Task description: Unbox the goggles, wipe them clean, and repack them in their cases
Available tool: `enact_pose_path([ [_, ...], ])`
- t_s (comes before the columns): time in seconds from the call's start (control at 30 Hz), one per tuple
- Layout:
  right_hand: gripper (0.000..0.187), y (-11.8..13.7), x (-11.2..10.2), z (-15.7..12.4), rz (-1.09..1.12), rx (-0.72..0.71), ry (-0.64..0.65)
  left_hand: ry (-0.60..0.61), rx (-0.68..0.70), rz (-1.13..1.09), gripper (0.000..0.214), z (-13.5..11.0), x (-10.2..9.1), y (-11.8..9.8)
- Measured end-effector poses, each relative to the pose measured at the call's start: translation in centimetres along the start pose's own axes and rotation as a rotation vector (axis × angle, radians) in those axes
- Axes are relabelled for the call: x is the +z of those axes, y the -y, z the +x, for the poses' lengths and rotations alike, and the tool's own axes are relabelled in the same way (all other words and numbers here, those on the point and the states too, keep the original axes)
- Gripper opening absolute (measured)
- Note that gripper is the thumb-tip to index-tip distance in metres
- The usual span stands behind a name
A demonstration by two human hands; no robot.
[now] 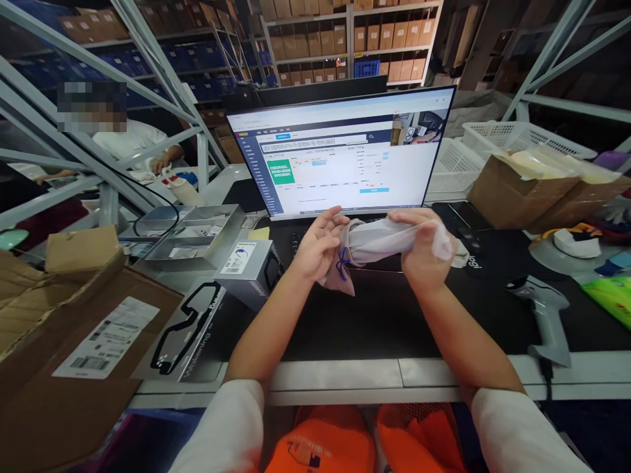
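A pale grey cloth drawstring pouch with a blue cord hangs between my two hands, above the black desk mat. My left hand is at its left end, fingers bent against the cloth beside the cord. My right hand is wrapped round the other end, where a whitish, see-through bit bulges out by the fingers. What the pouch holds inside is hidden. Behind it stands a lit monitor. Left of my left forearm is a grey box with a white label.
A large open carton and a flat box with a goggles picture lie left. A grey divided tray sits behind them. At right are a barcode scanner, a tape roll and a carton. A person sits far left.
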State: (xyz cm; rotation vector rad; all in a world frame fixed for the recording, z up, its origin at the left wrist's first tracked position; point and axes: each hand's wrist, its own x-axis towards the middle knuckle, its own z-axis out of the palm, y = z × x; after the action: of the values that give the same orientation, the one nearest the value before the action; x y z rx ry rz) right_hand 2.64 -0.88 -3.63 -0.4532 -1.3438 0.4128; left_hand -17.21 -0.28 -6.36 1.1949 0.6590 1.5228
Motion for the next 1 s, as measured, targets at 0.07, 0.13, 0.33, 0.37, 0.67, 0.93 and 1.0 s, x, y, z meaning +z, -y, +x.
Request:
enact_pose_path([
  [0.07, 0.045, -0.3, 0.1, 0.3, 0.030, 0.077, -0.086, 0.035, -0.057, 0.035, 0.065, 0.0, 0.1, 0.5],
  [0.13, 0.050, -0.6, 0.4, 0.4, 0.048, 0.123, -0.123, 0.039, -0.144, 0.049, 0.062, -0.2, 0.5, 1.1],
  [0.33, 0.051, -1.9, 0.7, 0.3, 0.309, 0.154, -0.031, 0.075, -0.375, -0.011, 0.066, -0.8, 1.6, 1.4],
  [0.37, 0.050, -2.2, 0.6, 0.4, 0.346, 0.191, 0.022, 0.089, -0.421, -0.026, 0.070, -0.8, 1.7, 1.2],
  [0.67, 0.044, -4.0, -0.5, 1.9, 0.570, 0.925, 0.399, 0.071, 0.167, 0.400, 0.062, -0.2, 0.1, 0.3],
  [0.93, 0.045, -4.5, -0.2, 1.1, 0.663, 0.976, 0.600, 0.065, 0.183, 0.610, 0.058, -0.2, -0.7, -0.6],
  [1.0, 0.045, -4.8, 0.1, 0.7, 0.628, 0.954, 0.660, 0.055, 0.130, 0.612, 0.056, -0.2, -0.9, -0.7],
])
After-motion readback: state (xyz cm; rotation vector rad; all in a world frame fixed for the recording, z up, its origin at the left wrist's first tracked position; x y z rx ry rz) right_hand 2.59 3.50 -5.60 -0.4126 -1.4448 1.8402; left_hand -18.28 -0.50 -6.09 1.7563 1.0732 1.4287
